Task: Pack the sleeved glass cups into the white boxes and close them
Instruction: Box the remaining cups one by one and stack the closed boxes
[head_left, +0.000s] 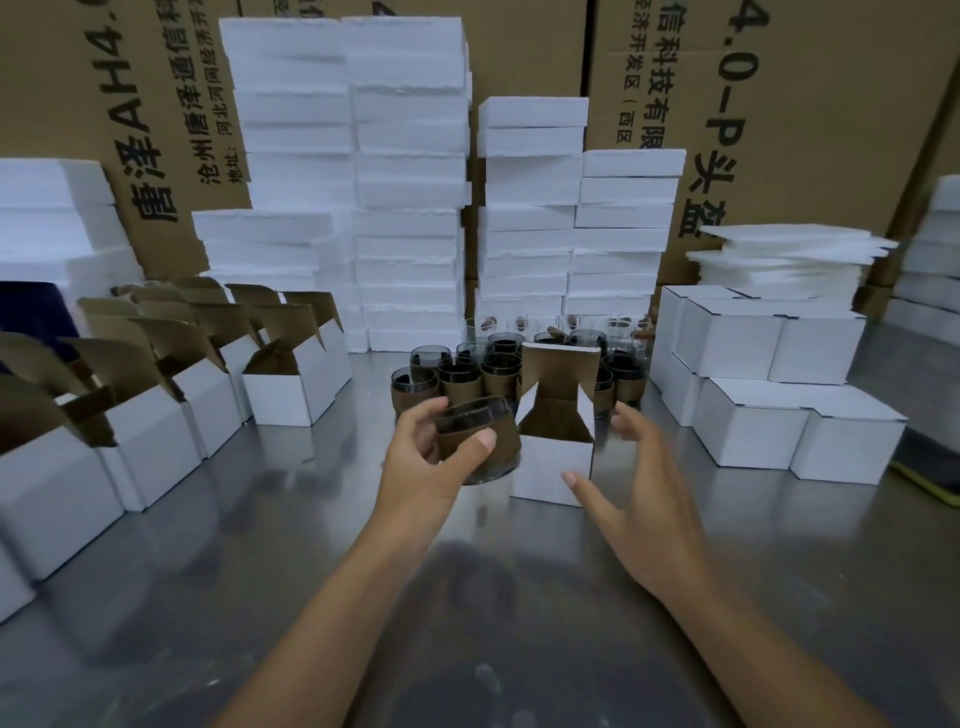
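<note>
right carton (831, 130) "4.0-P", left carton (67, 104) "AH4"

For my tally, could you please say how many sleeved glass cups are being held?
1: the brown-sleeved glass cup, tilted in the left hand, just left of the open white cardboard box. The open right hand holds none.

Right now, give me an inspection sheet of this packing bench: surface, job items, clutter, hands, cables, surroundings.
Surface: shiny metal table, reflective.
Job's things: one sleeved cup held just left of the open box, whose lid flap is up; more sleeved cups stand behind it; open boxes on the left; closed boxes stacked on the right.
Clutter: foam block stacks at the back; foam sheets piled back right.
Grippers: left hand grips the sleeved cup; right hand open beside the open box, contact unclear.
Cables: nothing seen.
Surroundings: printed cardboard cartons behind.
</note>
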